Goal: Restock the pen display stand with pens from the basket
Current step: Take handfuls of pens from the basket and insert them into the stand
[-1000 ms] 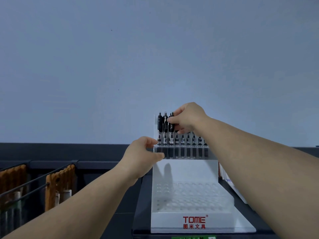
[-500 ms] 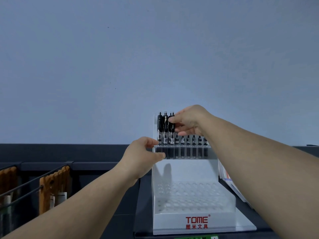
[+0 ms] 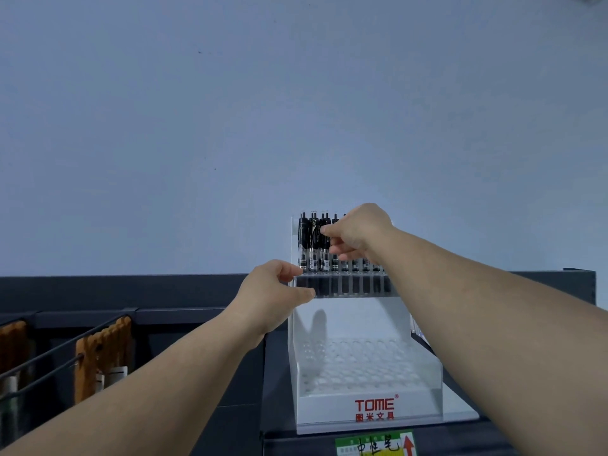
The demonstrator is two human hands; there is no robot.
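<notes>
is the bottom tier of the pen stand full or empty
Empty: the display stand has only bare holes in its lower tier; the pens stand only in its top row.

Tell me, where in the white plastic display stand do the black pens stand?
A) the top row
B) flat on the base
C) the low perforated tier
A: the black pens stand upright in the top row of the white plastic display stand; its low perforated tier shows only bare holes.

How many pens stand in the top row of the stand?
8 pens, side by side in the top row of the display stand: three at its left end, the third pinched by the right hand, five partly behind that hand. More may be hidden.
</notes>
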